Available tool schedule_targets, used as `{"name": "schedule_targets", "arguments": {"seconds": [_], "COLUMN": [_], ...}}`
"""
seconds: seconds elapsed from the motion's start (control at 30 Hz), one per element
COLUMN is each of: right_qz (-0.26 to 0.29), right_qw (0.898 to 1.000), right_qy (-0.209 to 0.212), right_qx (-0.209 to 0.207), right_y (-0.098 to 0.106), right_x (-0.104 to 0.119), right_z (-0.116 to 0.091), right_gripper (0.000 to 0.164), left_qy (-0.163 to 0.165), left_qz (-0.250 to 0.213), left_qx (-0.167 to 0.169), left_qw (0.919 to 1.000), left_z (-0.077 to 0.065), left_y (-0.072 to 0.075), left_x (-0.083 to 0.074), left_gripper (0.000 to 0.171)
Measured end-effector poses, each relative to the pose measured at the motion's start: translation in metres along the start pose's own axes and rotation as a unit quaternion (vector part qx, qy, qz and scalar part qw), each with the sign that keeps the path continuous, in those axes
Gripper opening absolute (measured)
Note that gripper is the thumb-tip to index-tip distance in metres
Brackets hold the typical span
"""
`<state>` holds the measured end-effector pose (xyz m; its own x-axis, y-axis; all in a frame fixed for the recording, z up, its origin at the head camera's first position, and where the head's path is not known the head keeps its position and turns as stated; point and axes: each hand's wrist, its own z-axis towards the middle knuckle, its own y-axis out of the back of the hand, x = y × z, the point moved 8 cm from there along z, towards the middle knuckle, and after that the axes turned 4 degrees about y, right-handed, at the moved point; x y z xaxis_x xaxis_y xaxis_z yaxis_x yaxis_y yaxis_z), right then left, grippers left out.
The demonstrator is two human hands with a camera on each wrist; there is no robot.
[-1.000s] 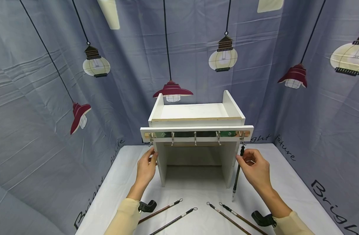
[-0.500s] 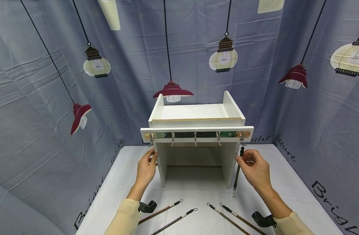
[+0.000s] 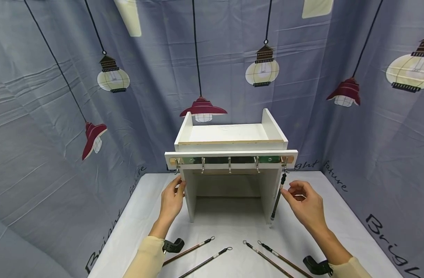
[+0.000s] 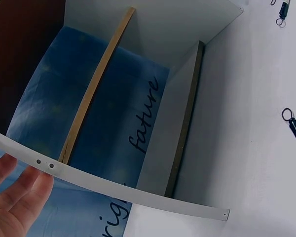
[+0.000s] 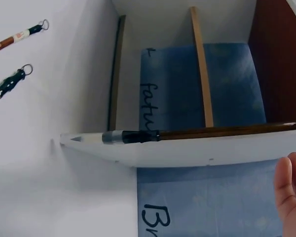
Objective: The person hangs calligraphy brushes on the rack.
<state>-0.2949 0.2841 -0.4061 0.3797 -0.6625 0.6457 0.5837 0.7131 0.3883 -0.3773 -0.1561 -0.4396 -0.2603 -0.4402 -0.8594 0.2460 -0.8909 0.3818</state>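
Observation:
In the head view a dark calligraphy brush [image 3: 277,200] hangs from the rightmost hook of the white rack [image 3: 229,145]. Its capped tip [image 5: 89,138] points down, past the front edge of the side panel. Just right of the brush is my right hand [image 3: 306,206], fingers loosely bent; in the right wrist view a gap shows between fingertips and brush. My left hand [image 3: 171,204] rests its fingers against the outer face of the left side panel [image 4: 113,180], near the front edge. It holds nothing.
Several more brushes lie on the white table, including a left one [image 3: 189,251], a dark one [image 3: 206,261] and two at right, one near the middle [image 3: 267,258]. Other metal hooks [image 3: 229,165] line the rack's front rail. A patterned curtain [image 3: 156,77] stands behind.
My right hand has let go of the brush and moved slightly right and down. The brush's lower end has swung left towards the side panel. My left hand stays where it was.

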Motion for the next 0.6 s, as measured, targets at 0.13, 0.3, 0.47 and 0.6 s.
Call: {"name": "schedule_targets", "arguments": {"seconds": [0.13, 0.3, 0.47, 0.6], "right_qz": [0.002, -0.007, -0.015, -0.015], "right_qw": [1.000, 1.000, 0.999, 0.998], "right_qy": [-0.006, -0.003, -0.001, 0.005], "right_qx": [0.009, 0.031, 0.049, 0.061], "right_y": [0.001, 0.003, 0.007, 0.009], "right_x": [-0.006, -0.012, -0.019, -0.023], "right_z": [-0.007, -0.013, -0.023, -0.031], "right_gripper": [0.034, 0.042, 0.048, 0.052], "left_qy": [-0.002, -0.011, -0.020, -0.017], "left_qz": [0.000, 0.002, 0.001, 0.003], "left_qx": [-0.004, -0.009, -0.008, -0.012], "left_qw": [1.0000, 0.9999, 0.9998, 0.9998], "left_z": [-0.002, -0.002, -0.002, 0.000], "left_y": [0.000, -0.001, -0.002, -0.001], "left_x": [0.003, 0.003, 0.000, -0.002], "left_gripper": [0.050, 0.050, 0.050, 0.051]}}
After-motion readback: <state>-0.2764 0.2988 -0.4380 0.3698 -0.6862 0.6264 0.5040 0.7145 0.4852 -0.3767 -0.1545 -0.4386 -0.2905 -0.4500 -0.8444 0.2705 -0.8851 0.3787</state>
